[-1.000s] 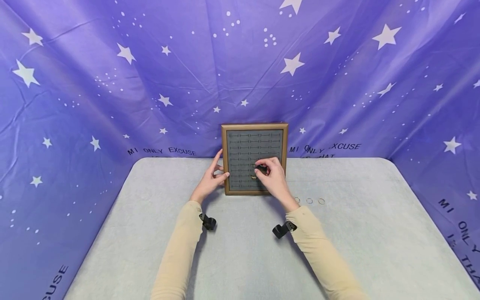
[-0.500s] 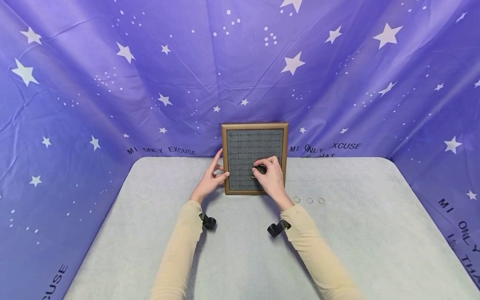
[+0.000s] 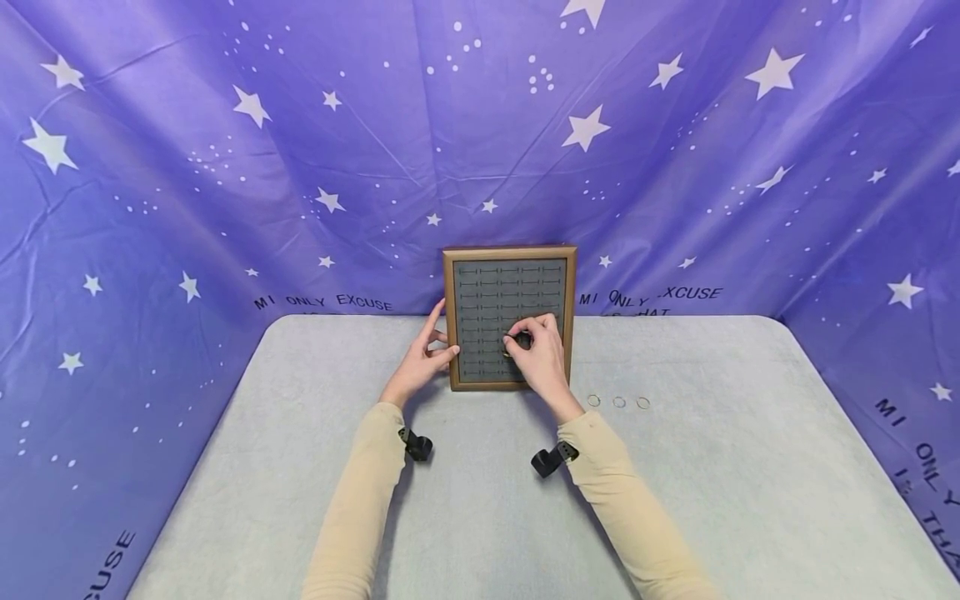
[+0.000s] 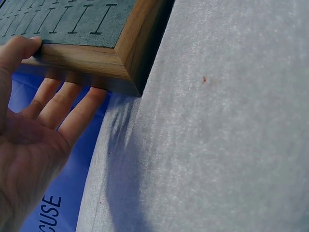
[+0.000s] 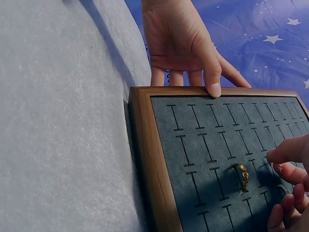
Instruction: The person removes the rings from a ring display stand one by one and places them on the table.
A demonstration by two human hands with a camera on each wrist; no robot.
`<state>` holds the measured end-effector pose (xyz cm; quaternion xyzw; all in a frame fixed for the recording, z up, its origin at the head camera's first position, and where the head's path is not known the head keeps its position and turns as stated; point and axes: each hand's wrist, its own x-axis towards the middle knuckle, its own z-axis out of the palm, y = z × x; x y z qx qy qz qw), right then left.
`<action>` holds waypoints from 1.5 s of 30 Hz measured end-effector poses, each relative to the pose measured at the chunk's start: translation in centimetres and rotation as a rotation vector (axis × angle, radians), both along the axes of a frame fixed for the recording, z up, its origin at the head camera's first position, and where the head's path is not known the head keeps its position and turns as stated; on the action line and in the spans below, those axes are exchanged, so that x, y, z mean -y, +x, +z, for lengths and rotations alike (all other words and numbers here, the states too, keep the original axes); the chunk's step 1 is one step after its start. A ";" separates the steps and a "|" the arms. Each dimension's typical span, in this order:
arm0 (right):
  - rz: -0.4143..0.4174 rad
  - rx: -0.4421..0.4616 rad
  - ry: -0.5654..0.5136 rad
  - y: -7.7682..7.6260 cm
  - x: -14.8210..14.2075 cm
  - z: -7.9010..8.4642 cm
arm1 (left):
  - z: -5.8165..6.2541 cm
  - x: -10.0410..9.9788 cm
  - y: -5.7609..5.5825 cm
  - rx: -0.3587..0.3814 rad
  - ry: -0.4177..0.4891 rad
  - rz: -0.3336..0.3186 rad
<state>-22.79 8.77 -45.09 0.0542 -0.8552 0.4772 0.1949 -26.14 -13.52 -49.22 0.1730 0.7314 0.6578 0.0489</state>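
A wooden-framed ring display tray (image 3: 512, 386) with a dark slotted pad stands on the table, its back toward the curtain. My left hand (image 3: 422, 360) grips its left edge, thumb on the front of the frame (image 4: 87, 60) and the other fingers behind. My right hand (image 3: 542, 354) is at the lower middle of the pad, thumb and index finger pinched together at a slot. A thin ring seems to be between these fingertips, mostly hidden. Beside them, a gold ring (image 5: 244, 178) sits in a slot. A small dark, curved band (image 5: 282, 190) shows under the right fingers.
Three thin rings lie in a row on the table right of the tray: one ring (image 3: 594, 395), a middle ring (image 3: 618, 396) and a right ring (image 3: 642, 397). A purple star-print curtain (image 3: 375, 150) closes off the back and sides of the pale table (image 3: 480, 500).
My right hand has shifted slightly left across the pad, now nearly covering the gold ring there and uncovering the nearest table ring. My left hand and the tray stay in place.
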 end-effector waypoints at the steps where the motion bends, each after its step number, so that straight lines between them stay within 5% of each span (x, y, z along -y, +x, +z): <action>1: -0.001 -0.004 -0.005 0.0 0.0 0.0 | 0.1 0.0 0.0 0.008 -0.003 0.003; 9: -0.006 -0.056 -0.019 -0.1 -0.1 -0.4 | 0.1 -0.1 0.0 0.039 0.002 0.009; 25: 0.089 0.006 -0.120 0.2 -1.1 0.0 | 0.3 0.0 0.1 0.047 -0.007 -0.006; 33: 0.119 -0.009 -0.179 0.9 -1.8 0.0 | 2.7 -0.1 1.4 0.061 0.002 -0.032; 41: 0.173 0.036 -0.245 2.1 -2.2 0.0 | 3.0 -0.2 1.6 0.055 0.005 -0.032; 45: 0.169 0.066 -0.250 3.5 -2.0 1.7 | 2.8 -0.2 1.5 0.056 0.004 -0.029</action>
